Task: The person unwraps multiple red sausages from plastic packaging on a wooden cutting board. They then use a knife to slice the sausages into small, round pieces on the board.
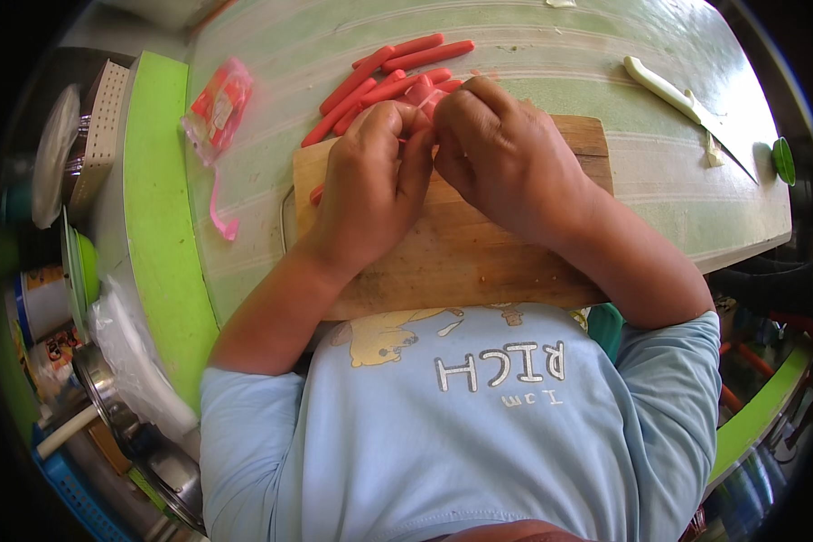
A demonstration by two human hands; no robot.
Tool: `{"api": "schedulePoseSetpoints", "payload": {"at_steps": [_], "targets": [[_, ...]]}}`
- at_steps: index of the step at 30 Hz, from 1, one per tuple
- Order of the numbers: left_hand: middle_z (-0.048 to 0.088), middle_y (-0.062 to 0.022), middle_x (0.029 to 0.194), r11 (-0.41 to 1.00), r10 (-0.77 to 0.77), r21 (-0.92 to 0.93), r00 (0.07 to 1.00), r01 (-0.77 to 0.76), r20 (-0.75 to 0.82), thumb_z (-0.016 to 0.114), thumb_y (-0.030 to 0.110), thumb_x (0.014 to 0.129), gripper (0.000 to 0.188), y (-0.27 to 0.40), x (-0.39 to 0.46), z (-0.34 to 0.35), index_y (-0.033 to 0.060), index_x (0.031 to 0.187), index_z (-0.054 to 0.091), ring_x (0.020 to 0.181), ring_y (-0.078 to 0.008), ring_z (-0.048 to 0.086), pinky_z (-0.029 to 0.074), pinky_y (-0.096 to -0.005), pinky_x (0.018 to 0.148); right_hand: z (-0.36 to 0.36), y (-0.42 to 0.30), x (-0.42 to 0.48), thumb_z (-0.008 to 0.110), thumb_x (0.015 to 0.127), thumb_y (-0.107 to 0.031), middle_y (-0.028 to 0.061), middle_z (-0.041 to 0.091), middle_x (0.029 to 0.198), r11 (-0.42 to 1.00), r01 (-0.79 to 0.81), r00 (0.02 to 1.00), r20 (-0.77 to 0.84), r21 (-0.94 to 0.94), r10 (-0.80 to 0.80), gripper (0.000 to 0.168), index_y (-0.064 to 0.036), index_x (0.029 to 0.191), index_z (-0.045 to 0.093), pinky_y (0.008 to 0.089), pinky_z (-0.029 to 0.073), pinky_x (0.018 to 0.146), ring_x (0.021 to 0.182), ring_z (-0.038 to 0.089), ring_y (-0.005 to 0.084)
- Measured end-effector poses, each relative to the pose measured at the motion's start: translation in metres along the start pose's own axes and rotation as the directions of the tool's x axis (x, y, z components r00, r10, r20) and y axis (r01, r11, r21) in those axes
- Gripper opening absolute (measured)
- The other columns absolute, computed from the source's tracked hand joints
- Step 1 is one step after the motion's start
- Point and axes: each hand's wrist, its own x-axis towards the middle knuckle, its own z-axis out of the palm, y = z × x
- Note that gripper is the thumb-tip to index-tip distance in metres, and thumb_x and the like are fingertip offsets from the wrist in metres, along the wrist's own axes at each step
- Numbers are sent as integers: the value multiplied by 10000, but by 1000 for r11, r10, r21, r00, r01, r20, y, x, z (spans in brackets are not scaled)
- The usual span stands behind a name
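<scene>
Both hands meet over the far edge of a wooden cutting board [474, 257]. My left hand [379, 169] and my right hand [501, 142] pinch a red sausage wrapper or casing [425, 95] between their fingertips; the fingers hide much of it, so its exact form is unclear. Several red sausages [356, 80] lie in a loose pile on the table just beyond the hands. The end of another red piece [316, 195] shows on the board beside my left hand, mostly covered by it.
At the right lies a kitchen knife with a white handle [664, 85], near a small green lid [783, 161]. A crumpled pink and red plastic package [220, 108] lies at the left, with a pink strip [218, 210] below it. Beyond the green ledge [159, 203] stand pots and containers.
</scene>
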Motion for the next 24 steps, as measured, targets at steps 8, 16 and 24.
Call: {"api": "schedulePoseSetpoints", "payload": {"at_steps": [8,16,24], "targets": [[671,-15,884,994,-28,-104,999,25,-22,586,78,1029,82,-6,1,1,1,1026,611,811,-76,624,534,-229,717,-1,5,4,627,908,-70,103,618,784,807,-460,888,177,371,425,79,-7,942,594,349,519,635,709,634,193],[689,-75,1042,861,-245,-443,967,252,75,653,63,992,140,-1,0,-6,-24,1099,633,925,-114,677,589,-254,830,-4,5,6,618,950,-117,79,618,779,756,-519,853,181,398,490,110,-11,922,619,288,494,628,674,563,126],[702,-96,1055,620,-296,-743,952,252,76,687,41,957,180,-5,7,-3,-19,1119,637,942,-152,698,606,-279,848,10,2,0,643,940,-81,79,619,833,813,-384,915,59,438,400,81,-7,964,625,297,509,664,709,595,155]]}}
